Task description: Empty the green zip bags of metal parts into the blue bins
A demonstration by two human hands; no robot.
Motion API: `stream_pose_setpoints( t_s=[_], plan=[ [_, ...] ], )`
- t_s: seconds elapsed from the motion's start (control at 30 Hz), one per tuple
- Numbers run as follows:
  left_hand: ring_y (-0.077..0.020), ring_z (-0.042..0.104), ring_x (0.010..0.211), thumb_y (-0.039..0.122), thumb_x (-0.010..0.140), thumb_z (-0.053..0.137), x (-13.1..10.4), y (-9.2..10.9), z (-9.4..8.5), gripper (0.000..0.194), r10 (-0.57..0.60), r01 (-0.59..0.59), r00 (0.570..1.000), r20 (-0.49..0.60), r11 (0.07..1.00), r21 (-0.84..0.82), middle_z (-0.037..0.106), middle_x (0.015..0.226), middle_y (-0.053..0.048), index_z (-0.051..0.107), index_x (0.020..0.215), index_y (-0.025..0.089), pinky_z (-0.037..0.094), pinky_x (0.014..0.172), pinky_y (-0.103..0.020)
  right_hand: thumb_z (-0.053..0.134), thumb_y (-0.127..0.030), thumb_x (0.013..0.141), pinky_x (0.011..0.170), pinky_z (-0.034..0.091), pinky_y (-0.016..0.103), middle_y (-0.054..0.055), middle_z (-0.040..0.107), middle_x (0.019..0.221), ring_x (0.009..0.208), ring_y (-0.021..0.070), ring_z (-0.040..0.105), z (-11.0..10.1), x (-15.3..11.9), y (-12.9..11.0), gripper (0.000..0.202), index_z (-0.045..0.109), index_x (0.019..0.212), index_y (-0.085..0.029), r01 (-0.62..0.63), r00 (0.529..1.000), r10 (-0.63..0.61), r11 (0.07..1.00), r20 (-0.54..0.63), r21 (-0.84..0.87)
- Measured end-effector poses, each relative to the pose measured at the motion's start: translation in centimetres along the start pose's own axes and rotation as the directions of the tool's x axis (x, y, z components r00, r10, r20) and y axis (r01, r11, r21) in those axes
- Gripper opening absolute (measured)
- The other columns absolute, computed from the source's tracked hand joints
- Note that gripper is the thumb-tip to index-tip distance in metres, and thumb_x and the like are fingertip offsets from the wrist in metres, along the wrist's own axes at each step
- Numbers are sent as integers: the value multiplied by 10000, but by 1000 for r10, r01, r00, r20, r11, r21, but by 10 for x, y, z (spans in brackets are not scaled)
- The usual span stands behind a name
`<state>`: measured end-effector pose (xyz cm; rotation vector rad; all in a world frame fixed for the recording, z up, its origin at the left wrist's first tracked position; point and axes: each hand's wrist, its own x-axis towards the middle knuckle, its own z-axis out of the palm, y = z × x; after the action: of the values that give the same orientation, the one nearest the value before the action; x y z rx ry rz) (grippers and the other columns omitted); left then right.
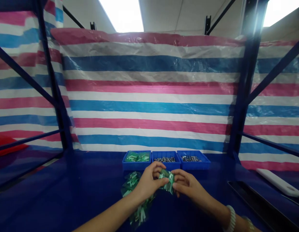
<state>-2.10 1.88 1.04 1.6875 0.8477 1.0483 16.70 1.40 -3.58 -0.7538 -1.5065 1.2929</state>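
A small clear and green packet [167,181] is held between both hands above the blue table. My left hand [151,180] pinches its left side with thumb and fingers. On its right side, my right hand [185,183] grips the packet's edge, fingers bent. What lies inside the packet is too small to make out. Several similar green packets [133,181] lie in a pile on the table, partly hidden behind my left hand and forearm.
Behind the hands stand a blue bin of green packets [137,166] and two blue bins of small metal parts [166,154] [195,165]. A dark flat object [258,203] and a white device [280,183] lie right. Blue posts [243,80] and striped sheeting [151,87] surround the table.
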Motion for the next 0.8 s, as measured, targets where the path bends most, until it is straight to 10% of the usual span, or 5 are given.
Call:
stream_pose_setpoints(
  t_s=[0.4, 0.8],
  plan=[
    [-139, 617, 730, 143, 502, 870, -6, -1, 14, 608, -360, 256, 931, -56, 757, -601, 583, 773, 21, 553, 1019, 178, 511, 750, -302, 850, -296, 639, 607, 512, 238, -14, 641, 710, 613, 112, 619, 5, -6, -9, 433, 503, 869, -175, -91, 992, 113, 945, -50, 315],
    [-111, 555, 619, 271, 648, 769, -3, -3, 12, 261, -225, 163, 959, -170, 935, -315, 577, 665, 21, 602, 822, 169, 444, 610, -243, 740, -390, 740, 581, 495, 254, 24, 621, 768, 691, 158, 604, -1, -3, -17, 274, 611, 827, -164, 1, 998, 1, 1000, -68, 31]
  ],
)
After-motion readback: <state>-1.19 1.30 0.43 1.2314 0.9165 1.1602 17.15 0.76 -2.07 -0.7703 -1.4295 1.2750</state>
